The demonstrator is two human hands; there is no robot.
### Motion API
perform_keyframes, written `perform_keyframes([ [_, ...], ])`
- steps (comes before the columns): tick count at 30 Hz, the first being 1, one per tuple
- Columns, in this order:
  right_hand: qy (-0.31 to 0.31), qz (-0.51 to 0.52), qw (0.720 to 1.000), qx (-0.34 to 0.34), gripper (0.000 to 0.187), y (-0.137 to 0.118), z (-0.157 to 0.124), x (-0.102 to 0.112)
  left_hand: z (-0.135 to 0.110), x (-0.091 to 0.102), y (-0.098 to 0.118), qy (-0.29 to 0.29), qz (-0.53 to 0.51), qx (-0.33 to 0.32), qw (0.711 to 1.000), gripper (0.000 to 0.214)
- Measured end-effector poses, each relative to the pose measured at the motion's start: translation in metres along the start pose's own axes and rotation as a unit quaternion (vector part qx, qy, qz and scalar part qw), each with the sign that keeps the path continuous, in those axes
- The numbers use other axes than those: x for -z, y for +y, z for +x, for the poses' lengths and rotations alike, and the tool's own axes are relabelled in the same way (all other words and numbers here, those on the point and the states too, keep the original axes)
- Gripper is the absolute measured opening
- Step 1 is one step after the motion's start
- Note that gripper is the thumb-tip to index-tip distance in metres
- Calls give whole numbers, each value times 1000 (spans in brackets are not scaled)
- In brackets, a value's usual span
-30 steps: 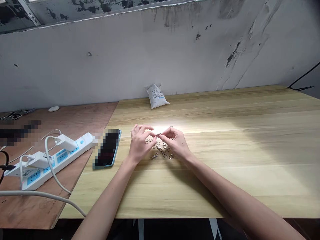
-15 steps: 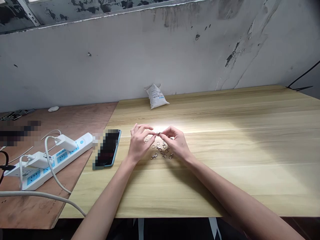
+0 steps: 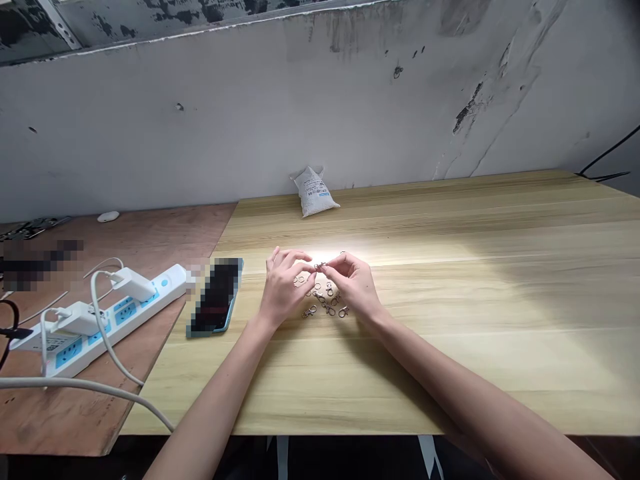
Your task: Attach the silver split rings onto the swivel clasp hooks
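Both hands meet over a small heap of metal clasps and rings (image 3: 326, 301) on the pale wooden table (image 3: 450, 320). My left hand (image 3: 281, 288) pinches one end of a small metal clasp (image 3: 319, 266) with thumb and forefinger. My right hand (image 3: 354, 283) pinches the other end of the same piece. The clasp is held just above the table, in a bright patch of light. Loose rings lie between and below the two hands.
A phone (image 3: 216, 296) lies face up left of my left hand. Further left, a white power strip (image 3: 100, 313) with chargers and cables sits on a brown board. A small white sack (image 3: 313, 191) leans at the wall. The wall runs along the table's far edge.
The hands stay pinched on the small clasp; the fingers have shifted slightly and the piece sits a little higher. Nothing else has moved.
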State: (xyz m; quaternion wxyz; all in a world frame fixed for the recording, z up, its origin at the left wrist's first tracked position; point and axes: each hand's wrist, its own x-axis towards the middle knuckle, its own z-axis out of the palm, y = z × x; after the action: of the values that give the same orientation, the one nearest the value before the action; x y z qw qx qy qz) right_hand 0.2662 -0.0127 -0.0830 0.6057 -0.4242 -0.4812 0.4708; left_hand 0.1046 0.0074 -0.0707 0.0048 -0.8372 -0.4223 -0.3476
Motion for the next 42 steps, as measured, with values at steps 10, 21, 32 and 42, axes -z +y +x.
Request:
perform_keyframes([
  [10,12,-12,1000,-20,25,2,-1,0,0,2,-1,-28,0,7,1000,4],
  [21,3,-29,1000,-5,25,3,-2,-1,0,2,-2,-32,-1,0,999,4],
  [32,0,-37,999,-10,23,4,-3,-2,0,2,-1,-44,6,14,999,5],
  [42,15,-56,998,-11,21,-1,0,1,1,4,-1,4,12,9,1000,6],
])
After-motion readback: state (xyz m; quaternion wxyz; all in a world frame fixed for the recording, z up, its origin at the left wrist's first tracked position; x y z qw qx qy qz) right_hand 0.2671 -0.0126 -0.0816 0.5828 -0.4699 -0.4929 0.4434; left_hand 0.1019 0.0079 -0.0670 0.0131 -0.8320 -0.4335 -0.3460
